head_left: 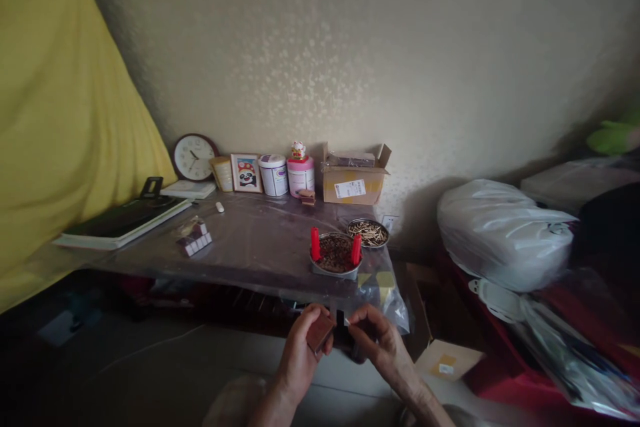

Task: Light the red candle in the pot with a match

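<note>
My left hand [306, 340] is closed around a small brown matchbox [320, 332], held in front of the table's near edge. Beside it, my right hand [376, 339] pinches a tiny pale matchstick [347, 321] between thumb and fingertips, a short gap from the box. Just beyond the hands, two red candles [356, 250] stand upright at either side of a round metal tin [336, 275] filled with dark brown grains. Behind that tin, a second round tin [369, 245] contains many loose matchsticks.
On the table [260, 240] lies a plastic-wrapped pack of small boxes [196, 237]. A clock [195, 156], a picture frame [247, 173], canisters [273, 175] and an open cardboard box [353, 187] line the wall. To the right are a carton [445, 357] and a white plastic bag [500, 233].
</note>
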`<act>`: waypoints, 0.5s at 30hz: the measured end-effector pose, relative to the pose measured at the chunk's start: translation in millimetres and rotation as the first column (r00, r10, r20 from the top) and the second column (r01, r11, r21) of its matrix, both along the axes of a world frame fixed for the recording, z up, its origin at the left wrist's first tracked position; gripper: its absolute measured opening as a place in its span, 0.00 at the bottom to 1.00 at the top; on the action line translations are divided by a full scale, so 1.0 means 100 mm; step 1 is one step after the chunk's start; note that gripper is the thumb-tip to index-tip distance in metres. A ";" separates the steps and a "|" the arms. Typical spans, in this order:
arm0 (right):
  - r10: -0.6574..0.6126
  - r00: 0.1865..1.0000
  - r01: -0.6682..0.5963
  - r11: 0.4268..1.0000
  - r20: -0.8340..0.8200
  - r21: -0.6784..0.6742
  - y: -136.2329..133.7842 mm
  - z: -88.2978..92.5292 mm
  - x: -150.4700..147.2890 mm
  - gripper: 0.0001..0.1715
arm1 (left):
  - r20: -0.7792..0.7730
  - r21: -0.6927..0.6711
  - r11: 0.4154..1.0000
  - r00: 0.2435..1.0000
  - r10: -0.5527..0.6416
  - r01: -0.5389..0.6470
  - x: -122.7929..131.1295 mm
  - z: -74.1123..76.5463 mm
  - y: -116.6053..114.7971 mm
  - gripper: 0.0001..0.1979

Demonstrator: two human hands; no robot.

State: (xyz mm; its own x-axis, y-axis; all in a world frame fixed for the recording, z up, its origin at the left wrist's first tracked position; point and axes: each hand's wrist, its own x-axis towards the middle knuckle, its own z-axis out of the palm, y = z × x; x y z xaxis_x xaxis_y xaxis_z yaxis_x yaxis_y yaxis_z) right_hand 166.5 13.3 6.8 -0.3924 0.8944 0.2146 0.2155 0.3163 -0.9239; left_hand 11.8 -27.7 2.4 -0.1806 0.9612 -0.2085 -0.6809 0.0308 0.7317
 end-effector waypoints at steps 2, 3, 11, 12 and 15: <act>-0.009 1.000 0.009 1.000 -0.005 0.022 -0.02 0.00 -0.02 0.09 | -0.023 0.018 1.000 0.999 0.025 -0.025 0.01 -0.02 0.01 0.08; -0.014 1.000 0.014 0.999 -0.011 0.043 -0.03 0.00 -0.02 0.09 | -0.033 0.028 0.999 0.999 0.037 -0.036 0.02 -0.04 0.01 0.08; 0.008 1.000 0.004 0.902 -0.026 0.432 -0.17 0.07 -0.12 0.03 | -0.037 0.044 0.996 0.996 0.083 -0.081 0.04 -0.16 0.08 0.09; 0.028 0.999 -0.009 0.870 -0.030 0.493 -0.19 0.08 -0.14 0.05 | -0.034 0.052 0.995 0.996 0.084 -0.082 0.04 -0.17 0.08 0.08; 0.082 0.996 -0.077 0.791 0.019 0.607 -0.22 0.06 -0.19 0.10 | -0.047 0.068 0.992 0.993 0.105 -0.102 0.05 -0.22 0.10 0.09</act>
